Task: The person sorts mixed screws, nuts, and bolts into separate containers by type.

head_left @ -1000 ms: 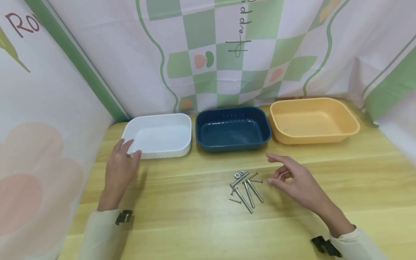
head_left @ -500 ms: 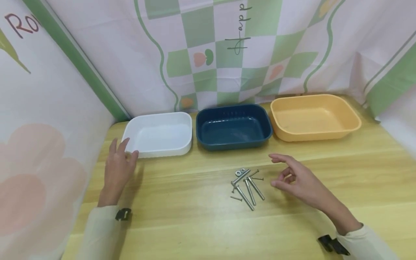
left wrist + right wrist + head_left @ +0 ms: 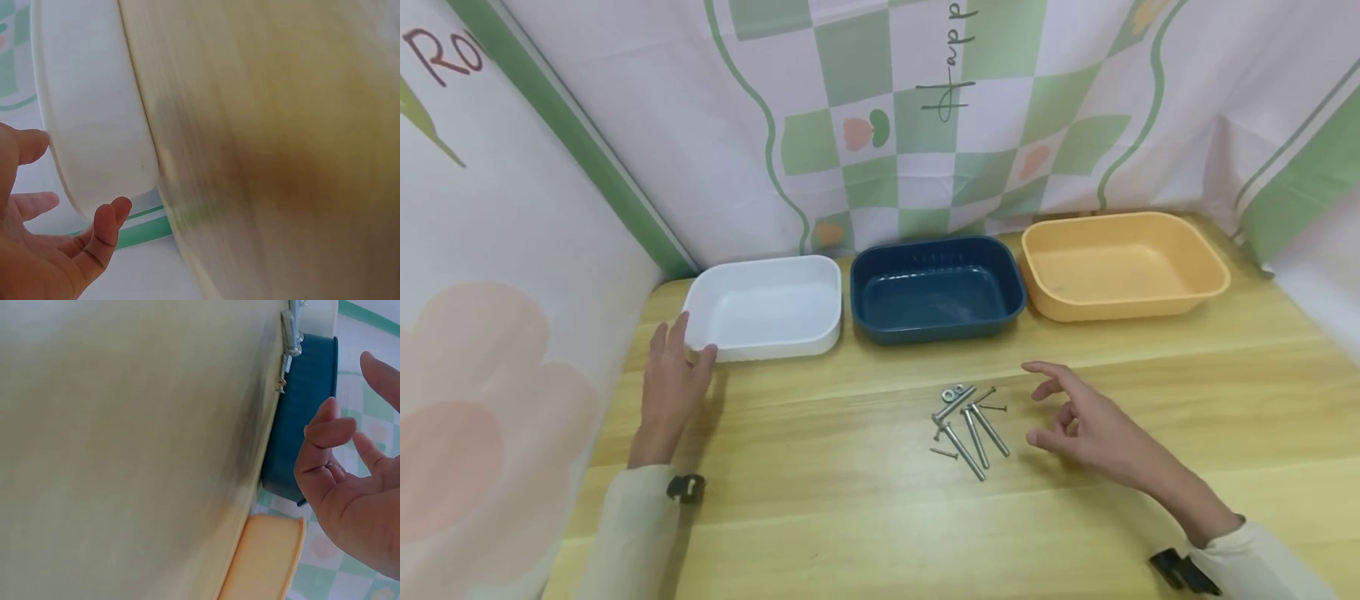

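At the near left corner of the white tray [image 3: 775,345], my left hand [image 3: 670,385] has its fingers loosely bent; in the left wrist view the fingers [image 3: 106,232] come close to the tray's end, and I cannot tell whether they touch it. My right hand [image 3: 1093,429] hovers over the table, to the right of a small pile of hardware, thumb and fingers apart with nothing between them. The pile holds several long bolts [image 3: 964,452], a few small screws [image 3: 943,453] and two nuts [image 3: 948,396].
A dark blue tray [image 3: 940,335] stands in the middle of the back row, and a yellow tray [image 3: 1127,310] on its right. Behind them hangs a checked cloth [image 3: 925,133]. All three trays rest on the wooden table [image 3: 850,517].
My left fingers have drawn back slightly from over the white tray's rim. My right hand has shifted slightly right, its thumb and fingers spreading a little wider. The hardware lies as before.
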